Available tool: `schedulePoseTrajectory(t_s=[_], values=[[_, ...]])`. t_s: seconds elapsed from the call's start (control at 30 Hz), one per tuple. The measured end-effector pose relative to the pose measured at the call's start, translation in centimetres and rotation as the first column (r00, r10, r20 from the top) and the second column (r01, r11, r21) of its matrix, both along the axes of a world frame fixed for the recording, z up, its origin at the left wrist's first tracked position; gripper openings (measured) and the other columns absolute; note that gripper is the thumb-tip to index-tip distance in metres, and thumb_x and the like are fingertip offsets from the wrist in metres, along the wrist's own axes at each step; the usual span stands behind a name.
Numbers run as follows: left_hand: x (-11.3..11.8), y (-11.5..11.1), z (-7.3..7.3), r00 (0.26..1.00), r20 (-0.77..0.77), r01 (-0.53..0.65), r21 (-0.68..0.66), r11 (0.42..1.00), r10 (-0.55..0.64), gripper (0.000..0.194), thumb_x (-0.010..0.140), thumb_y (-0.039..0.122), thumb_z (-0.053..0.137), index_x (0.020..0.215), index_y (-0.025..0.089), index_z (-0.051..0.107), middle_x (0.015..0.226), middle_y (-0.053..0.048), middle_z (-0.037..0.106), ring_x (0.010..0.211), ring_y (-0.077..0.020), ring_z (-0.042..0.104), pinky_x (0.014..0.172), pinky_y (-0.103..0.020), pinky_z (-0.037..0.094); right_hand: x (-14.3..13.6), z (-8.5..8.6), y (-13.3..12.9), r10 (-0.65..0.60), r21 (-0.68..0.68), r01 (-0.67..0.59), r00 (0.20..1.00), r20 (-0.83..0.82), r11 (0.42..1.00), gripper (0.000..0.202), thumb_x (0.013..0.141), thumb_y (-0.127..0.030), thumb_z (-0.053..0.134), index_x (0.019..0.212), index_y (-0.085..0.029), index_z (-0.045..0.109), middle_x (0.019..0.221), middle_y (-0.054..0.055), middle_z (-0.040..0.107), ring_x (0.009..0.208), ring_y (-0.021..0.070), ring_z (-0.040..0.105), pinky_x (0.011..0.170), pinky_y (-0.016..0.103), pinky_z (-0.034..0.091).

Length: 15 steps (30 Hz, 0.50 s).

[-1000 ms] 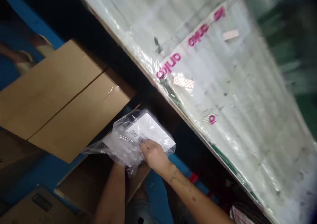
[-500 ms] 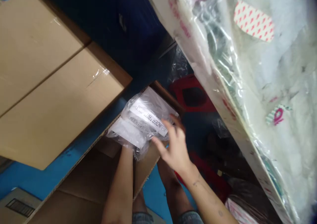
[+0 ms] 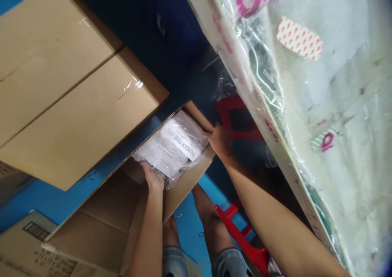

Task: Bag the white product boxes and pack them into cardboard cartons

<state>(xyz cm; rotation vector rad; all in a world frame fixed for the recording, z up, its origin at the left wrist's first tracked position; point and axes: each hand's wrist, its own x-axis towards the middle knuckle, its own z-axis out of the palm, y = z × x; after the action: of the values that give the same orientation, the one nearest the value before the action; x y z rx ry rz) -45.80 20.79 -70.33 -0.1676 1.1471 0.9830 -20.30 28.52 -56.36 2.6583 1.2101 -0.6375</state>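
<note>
A long open cardboard box (image 3: 190, 181) slants across the middle of the head view. Several clear plastic packets (image 3: 173, 146) with white printed labels lie in its far end. My left hand (image 3: 154, 179) reaches inside and holds the near edge of the packets. Its thumb shows, while the other fingers are hidden beneath the plastic. My right hand (image 3: 221, 140) is closed on the box's right rim near the far corner, with the thumb over the inner side and the fingers outside.
Large closed cartons (image 3: 92, 105) stand to the left, and a printed carton (image 3: 27, 244) sits at lower left. A plastic-covered table (image 3: 306, 105) fills the right side. Red plastic stools (image 3: 235, 224) stand below it on the blue floor (image 3: 186, 228).
My right hand has moved from above the packets to the box's right rim. The packets now sit lower and flatter in the box, and my left hand has come into sight at their near edge.
</note>
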Motion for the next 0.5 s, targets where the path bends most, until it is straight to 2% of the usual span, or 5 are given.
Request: schedulePoseTrajectory(t_s=[0.13,0.23,0.37,0.43,0.5], values=[[-0.3,0.4,1.9,0.979,-0.175,0.084,-0.137,0.987,-0.108,0.060,0.096,0.057,0.048,0.144,0.022,0.046,0.150,-0.012,0.050,0.138,-0.0253,0.048,0.114,-0.041,0.041,-3.0,2.7,-0.1,0.066,0.125,-0.067,0.998,0.005,0.990,0.047,0.097,-0.023,0.048,0.141,-0.008,0.045,0.138,0.023,0.051,0.131,0.0310,0.047,0.113,0.046,0.034],[-0.4,1.3,1.7,0.954,-0.214,0.189,-0.117,0.975,-0.211,0.059,0.096,0.055,0.048,0.147,0.025,0.040,0.146,-0.012,0.053,0.133,-0.0249,0.052,0.107,-0.039,0.047,-6.3,2.7,-1.3,0.246,0.065,-0.238,0.941,-0.232,0.969,0.051,0.099,-0.024,0.039,0.148,-0.012,0.040,0.147,0.018,0.043,0.135,0.0282,0.045,0.113,0.042,0.037],[-1.0,2.4,-0.1,0.917,-0.283,0.270,-0.079,0.960,-0.281,0.060,0.094,0.049,0.054,0.147,0.024,0.038,0.145,-0.012,0.053,0.132,-0.0272,0.052,0.105,-0.039,0.047,-10.3,-1.2,-2.4,0.081,-0.464,-0.283,0.910,-0.407,0.839,0.090,0.095,-0.046,0.053,0.159,-0.006,0.004,0.161,0.029,0.004,0.145,0.0452,0.026,0.115,0.054,0.028],[-1.7,2.9,-1.2,0.894,-0.319,0.298,-0.098,0.950,-0.313,0.061,0.092,0.045,0.059,0.145,0.022,0.040,0.147,-0.013,0.052,0.133,-0.0273,0.051,0.107,-0.038,0.045,-11.6,-3.5,-2.6,0.055,-0.546,-0.277,0.920,-0.387,0.790,0.106,0.090,-0.052,0.060,0.157,-0.002,-0.006,0.160,0.029,-0.012,0.147,0.0503,0.010,0.118,0.057,0.018],[-2.4,3.5,-2.1,0.861,-0.362,0.340,-0.112,0.934,-0.357,0.061,0.091,0.043,0.058,0.146,0.024,0.038,0.149,-0.012,0.050,0.133,-0.0258,0.052,0.108,-0.038,0.044,-12.5,-5.1,-2.6,0.085,-0.512,-0.293,0.917,-0.390,0.808,0.114,0.086,-0.054,0.064,0.156,-0.001,-0.009,0.158,0.026,-0.021,0.146,0.0525,-0.002,0.119,0.059,0.011]])
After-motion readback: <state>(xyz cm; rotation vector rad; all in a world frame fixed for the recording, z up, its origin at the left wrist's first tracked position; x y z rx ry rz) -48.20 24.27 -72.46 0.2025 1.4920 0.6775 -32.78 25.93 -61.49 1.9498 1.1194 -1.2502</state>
